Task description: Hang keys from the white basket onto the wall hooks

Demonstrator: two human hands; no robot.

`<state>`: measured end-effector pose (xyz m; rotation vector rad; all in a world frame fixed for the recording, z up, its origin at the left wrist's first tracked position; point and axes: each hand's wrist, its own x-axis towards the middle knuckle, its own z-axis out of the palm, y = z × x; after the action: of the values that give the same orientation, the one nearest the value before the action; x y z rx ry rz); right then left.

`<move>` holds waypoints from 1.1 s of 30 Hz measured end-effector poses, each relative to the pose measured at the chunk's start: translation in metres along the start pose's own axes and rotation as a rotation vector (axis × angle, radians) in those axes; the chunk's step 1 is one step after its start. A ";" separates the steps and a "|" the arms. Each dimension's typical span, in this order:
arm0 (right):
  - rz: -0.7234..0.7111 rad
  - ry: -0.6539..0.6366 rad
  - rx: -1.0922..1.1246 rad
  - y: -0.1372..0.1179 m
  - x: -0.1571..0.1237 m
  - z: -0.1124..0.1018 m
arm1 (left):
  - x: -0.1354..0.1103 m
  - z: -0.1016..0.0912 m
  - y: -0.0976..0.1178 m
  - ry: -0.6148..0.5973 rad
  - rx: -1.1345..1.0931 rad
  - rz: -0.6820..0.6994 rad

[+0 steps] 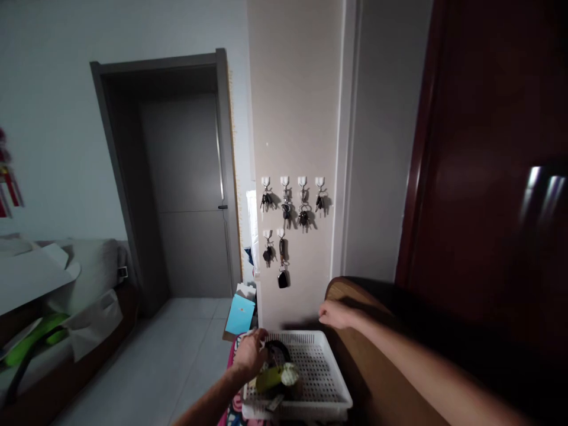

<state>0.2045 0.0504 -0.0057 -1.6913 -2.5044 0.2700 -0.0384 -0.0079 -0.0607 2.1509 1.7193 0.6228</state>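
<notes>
My left hand (251, 350) is closed at the far left corner of a white plastic basket (333, 370), its fingers on the rim. Inside the basket lie a black curved item (280, 348), a yellow-green item (268, 378) and a pale patterned round item (290, 374). To the right, my right hand (335, 314) hovers by the top edge of a brown wooden panel (355, 355). Its fingers are curled, and whatever they might hold is hidden. Above, key bunches (303, 216) hang from white wall hooks (302, 181) in two rows.
A blue box (240, 314) stands on the floor left of the basket, beside the wall. Farther left are a grey door (186, 189) and a sofa (95, 260) with things piled on it. A dark red door (488, 177) rises at the right.
</notes>
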 end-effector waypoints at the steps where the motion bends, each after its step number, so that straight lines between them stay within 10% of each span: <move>1: -0.004 0.009 -0.007 -0.004 0.003 -0.004 | 0.007 -0.006 0.002 0.014 -0.067 -0.023; 13: 0.197 0.413 0.295 -0.057 0.087 -0.033 | 0.114 -0.079 0.037 0.264 -0.376 -0.191; 25: 0.279 0.468 0.356 -0.059 0.117 -0.026 | 0.169 -0.059 0.047 0.430 -0.486 -0.369; 33: 0.203 0.710 0.402 -0.068 0.108 -0.067 | 0.171 -0.076 0.048 0.454 -0.584 -0.323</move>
<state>0.1151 0.1318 0.0729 -1.5190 -1.6493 0.1380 -0.0061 0.1455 0.0515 1.3654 1.7439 1.3870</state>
